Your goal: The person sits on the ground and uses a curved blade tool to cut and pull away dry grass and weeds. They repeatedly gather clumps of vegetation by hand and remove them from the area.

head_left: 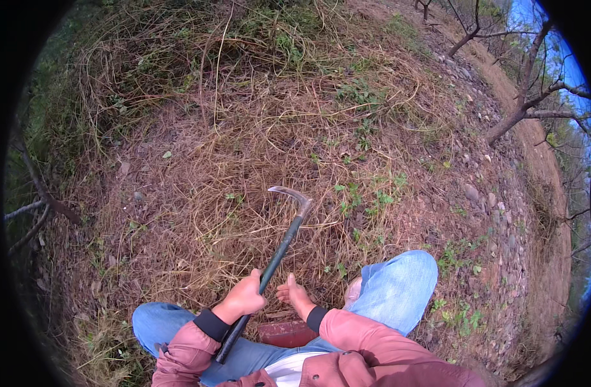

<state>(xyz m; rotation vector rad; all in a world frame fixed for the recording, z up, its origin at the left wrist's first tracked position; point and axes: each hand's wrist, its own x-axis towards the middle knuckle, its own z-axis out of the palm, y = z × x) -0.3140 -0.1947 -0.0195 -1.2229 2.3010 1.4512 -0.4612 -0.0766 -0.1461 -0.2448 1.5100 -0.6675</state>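
A sickle [285, 240] with a long dark green handle and a short curved metal blade slants up and away over the dry grass. My left hand [244, 297] is wrapped round the lower part of its handle, and the handle's end reaches back over my lap. The blade points to the left, above the straw. Just right of the handle, my right hand [295, 295] is apart from it, thumb raised and fingers loosely stretched, with nothing seen in them. Dry cut grass [224, 226] lies before both hands.
My bent knees in blue jeans [398, 290] flank the hands. A dark red object [288, 334], partly hidden, sits between my legs. Small green weeds [351, 197] grow ahead. Tangled vines [160, 64] rise at the back; stones [473, 193] and bare branches [521, 106] are at right.
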